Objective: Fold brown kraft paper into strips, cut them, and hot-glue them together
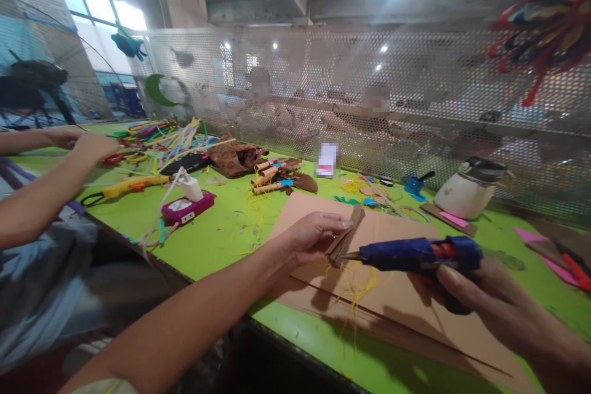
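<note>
My left hand (318, 237) is closed on a folded strip of brown card (347, 235), pinched between thumb and fingers. In my right hand (466, 286) is a blue hot glue gun (410, 253), gripped by its handle. The nozzle points left and reaches the lower end of the card; I cannot tell whether it touches. Loose yellow strings (357, 286) hang below the card. Under both hands lies a large sheet of tan cardboard (397, 301) on the green table.
A co-worker's arms (50, 191) reach in at left, near colourful pipe cleaners (161, 135). A yellow glue gun (133, 186), a purple power strip (188, 206), several tan rolls with brown pieces (272, 175) and a white kettle (471, 188) stand about. Behind runs a perforated metal screen (295, 92).
</note>
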Demonstrator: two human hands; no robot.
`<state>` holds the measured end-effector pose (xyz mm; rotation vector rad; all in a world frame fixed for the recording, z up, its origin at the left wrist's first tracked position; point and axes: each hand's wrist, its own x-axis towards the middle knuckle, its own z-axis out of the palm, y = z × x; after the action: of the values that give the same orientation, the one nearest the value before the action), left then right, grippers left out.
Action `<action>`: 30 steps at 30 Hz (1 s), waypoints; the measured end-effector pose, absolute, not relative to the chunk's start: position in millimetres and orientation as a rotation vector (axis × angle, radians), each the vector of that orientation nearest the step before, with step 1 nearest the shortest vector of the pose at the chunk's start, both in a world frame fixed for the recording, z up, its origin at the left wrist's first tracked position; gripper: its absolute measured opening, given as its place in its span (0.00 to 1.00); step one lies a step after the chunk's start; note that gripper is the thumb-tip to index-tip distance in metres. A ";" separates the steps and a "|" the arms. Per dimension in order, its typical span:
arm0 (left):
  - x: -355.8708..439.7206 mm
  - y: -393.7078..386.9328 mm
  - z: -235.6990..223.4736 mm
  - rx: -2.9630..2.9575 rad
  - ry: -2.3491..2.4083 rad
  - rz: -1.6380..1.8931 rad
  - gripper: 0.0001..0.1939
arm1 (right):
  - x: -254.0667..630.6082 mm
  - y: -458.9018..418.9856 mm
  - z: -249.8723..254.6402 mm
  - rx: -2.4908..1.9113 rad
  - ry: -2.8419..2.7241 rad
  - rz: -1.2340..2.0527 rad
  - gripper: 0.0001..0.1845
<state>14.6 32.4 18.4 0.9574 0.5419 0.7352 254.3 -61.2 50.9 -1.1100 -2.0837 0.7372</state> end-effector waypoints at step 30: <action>14.8 29.9 19.7 1.001 0.599 0.697 0.13 | 244.5 -64.9 50.9 -1.227 -2.147 0.599 0.20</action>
<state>14.8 29.9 19.7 1.0011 0.5994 0.6968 244.5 -64.9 50.9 -1.2274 -2.1470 0.5993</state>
